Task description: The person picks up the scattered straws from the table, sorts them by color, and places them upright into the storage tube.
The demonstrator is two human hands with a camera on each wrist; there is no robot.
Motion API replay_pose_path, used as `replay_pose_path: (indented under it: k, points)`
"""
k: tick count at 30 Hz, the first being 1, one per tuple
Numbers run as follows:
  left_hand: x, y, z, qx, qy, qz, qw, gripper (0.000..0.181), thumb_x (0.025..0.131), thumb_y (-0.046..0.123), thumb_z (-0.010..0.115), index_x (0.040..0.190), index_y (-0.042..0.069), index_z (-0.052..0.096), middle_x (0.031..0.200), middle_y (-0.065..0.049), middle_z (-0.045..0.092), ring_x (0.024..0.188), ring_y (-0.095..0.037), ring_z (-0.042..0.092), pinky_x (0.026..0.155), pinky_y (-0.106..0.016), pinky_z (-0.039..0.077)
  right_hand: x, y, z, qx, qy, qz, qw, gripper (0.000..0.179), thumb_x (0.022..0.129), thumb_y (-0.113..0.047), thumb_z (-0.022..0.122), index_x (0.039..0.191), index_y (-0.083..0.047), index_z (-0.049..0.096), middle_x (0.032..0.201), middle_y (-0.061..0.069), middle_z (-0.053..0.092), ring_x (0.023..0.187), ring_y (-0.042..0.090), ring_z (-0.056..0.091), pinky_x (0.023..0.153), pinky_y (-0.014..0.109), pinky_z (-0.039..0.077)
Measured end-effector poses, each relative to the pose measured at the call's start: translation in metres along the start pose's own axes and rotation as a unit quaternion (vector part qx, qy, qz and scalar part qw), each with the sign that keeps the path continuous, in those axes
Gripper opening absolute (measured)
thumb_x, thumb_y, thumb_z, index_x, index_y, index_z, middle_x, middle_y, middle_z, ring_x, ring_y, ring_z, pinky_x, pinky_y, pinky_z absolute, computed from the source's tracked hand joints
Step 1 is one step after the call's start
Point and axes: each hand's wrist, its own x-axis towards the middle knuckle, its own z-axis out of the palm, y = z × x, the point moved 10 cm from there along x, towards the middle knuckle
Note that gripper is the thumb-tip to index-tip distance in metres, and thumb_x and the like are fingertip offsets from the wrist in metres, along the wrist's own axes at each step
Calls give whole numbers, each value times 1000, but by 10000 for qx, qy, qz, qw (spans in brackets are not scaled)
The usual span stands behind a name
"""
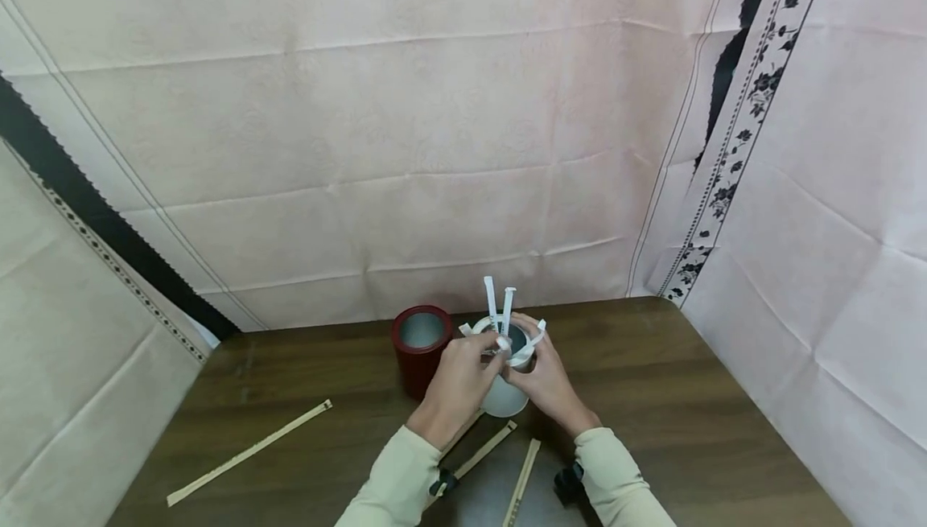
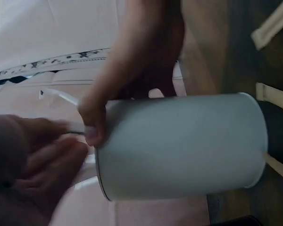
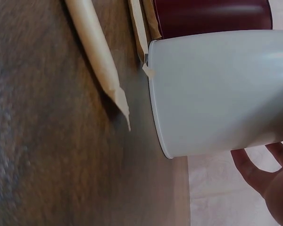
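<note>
A white cylindrical canister [image 1: 504, 397] stands upright on the table, its mouth ringed by white strips. Two narrow strips [image 1: 490, 302] point upward, while others, such as a bent strip [image 1: 539, 332], lean out over the rim. My right hand [image 1: 548, 382] grips the canister near its rim, thumb at the front in the left wrist view. At the near side of the mouth, my left hand [image 1: 459, 378] pinches a white strip end between fingertips and thumb. Those left fingers [image 2: 61, 162] are blurred in the left wrist view. The canister's inside is mostly hidden.
A dark red canister [image 1: 418, 366] stands just left of the white one. Several long, slim tan paper-wrapped sticks lie on the wooden table: one stick [image 1: 249, 453] at far left, another stick [image 1: 523, 479] between my forearms. Pale cloth [image 1: 449, 149] hangs behind the table.
</note>
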Motion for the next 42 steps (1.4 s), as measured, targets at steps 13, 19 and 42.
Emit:
replay_pose_path:
  k: [13,19,42]
  points:
    - [-52,-30,-53,-520,-128,-786,9955,22,99,2,72,114,17,79,111,3,76,95,-11,74,81,-27,61,6,0,-6,-62,-49,135,9999,74,86,-10,88,150,-9,53,162,15,41,149,37,39,117,62,30]
    - [-46,-64,-81,-672,491,-963,9919,33,95,15,81,127,16,71,116,-4,76,103,-20,73,88,-39,60,2,10,-30,-386,66,359,9986,74,87,-17,88,152,-16,52,163,9,40,149,35,38,114,64,31]
    - [-10,-159,-45,138,-198,-1170,9928,83,92,52,76,160,19,45,165,5,39,144,-25,48,107,-52,50,-3,19,-59,-1757,396,1555,9713,98,94,-51,77,167,-13,24,170,17,22,152,44,34,112,69,36]
